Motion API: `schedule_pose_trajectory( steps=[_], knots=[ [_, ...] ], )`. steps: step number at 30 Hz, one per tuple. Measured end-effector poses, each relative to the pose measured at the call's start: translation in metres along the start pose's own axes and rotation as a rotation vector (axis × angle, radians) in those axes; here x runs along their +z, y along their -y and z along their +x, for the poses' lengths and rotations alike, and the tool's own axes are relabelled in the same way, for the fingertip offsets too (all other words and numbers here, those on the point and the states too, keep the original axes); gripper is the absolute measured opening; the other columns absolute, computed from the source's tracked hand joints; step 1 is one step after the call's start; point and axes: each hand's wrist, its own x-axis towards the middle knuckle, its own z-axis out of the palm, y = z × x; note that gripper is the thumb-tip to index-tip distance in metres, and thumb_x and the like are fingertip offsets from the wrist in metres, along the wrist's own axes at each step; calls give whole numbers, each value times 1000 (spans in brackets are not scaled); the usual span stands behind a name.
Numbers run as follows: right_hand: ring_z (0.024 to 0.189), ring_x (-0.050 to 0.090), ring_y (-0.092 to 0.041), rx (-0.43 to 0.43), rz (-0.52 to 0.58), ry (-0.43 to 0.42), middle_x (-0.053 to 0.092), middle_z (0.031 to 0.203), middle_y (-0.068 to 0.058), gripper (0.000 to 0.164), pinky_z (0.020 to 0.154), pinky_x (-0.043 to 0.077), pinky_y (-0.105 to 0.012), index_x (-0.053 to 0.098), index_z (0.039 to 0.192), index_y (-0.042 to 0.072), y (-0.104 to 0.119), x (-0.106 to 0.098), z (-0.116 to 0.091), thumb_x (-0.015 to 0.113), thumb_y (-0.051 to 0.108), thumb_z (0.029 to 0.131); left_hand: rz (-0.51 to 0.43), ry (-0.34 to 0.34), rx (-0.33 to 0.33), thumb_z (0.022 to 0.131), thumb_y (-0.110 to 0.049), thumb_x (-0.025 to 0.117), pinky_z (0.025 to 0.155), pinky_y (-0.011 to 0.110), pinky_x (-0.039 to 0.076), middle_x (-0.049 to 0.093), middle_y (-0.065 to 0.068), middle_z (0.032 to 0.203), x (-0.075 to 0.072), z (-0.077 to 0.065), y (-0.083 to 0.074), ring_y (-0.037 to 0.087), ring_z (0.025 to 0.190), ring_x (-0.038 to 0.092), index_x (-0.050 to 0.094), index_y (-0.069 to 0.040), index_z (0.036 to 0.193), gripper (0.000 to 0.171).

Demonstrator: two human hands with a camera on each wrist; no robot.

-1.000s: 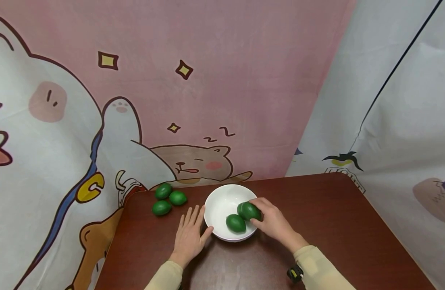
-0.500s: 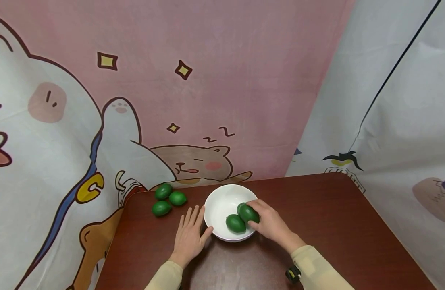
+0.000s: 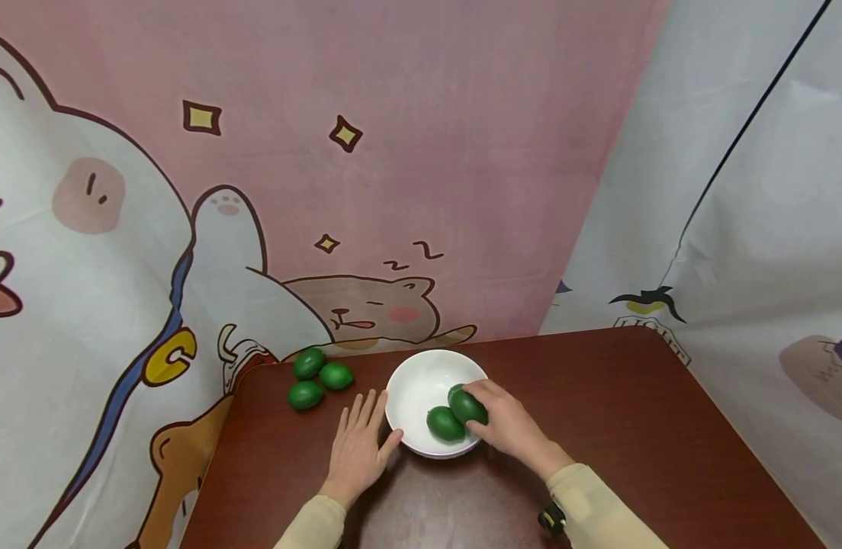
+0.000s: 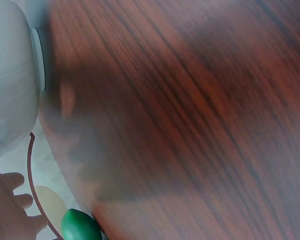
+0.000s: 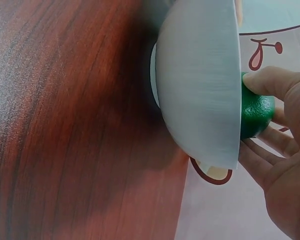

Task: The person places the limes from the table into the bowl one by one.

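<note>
A white bowl [image 3: 414, 381] stands upright on the table. My right hand [image 3: 509, 428] grips a green lime [image 3: 468, 408] at the bowl's right side, thumb on one side and fingers on the other. In the right wrist view that lime [image 5: 256, 112] shows just beyond the rim of the bowl [image 5: 200, 85]. Inside the bowl lies another lime [image 3: 445, 424], and a further lime [image 3: 454, 392] is mostly hidden behind the held one. My left hand [image 3: 359, 450] has its fingers extended at the bowl's left side, fingertips and thumb at the rim.
Three more limes sit in a cluster at the back left: a rear one [image 3: 309, 363], a right one [image 3: 335, 376] and a front one [image 3: 305, 395]. The brown wooden table [image 3: 613, 412] meets a printed cartoon curtain [image 3: 503, 191] at its back edge.
My right hand has shifted slightly left, bringing its lime a little further over the bowl and lower. The left hand and the bowl have stayed put.
</note>
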Motion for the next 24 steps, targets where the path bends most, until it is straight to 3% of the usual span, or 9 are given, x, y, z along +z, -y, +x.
schedule_pose_trajectory(
  steps=[9,24],
  knots=[
    [108,67,-24,-49,-55,-5,65,126,-9,56,92,58,-44,67,129,5,1,4,-1,89,16,79,-2,-4,1,101,-59,54,122,61,26,39,16,163,0,0,-1,39,153,31,35,-16,163,77],
    [108,66,-26,-61,-106,28,66,124,-12,56,92,58,-44,67,128,4,3,11,1,90,17,79,5,10,-4,102,-59,53,122,61,25,38,15,164,0,0,0,37,154,29,34,-17,163,77]
  ],
)
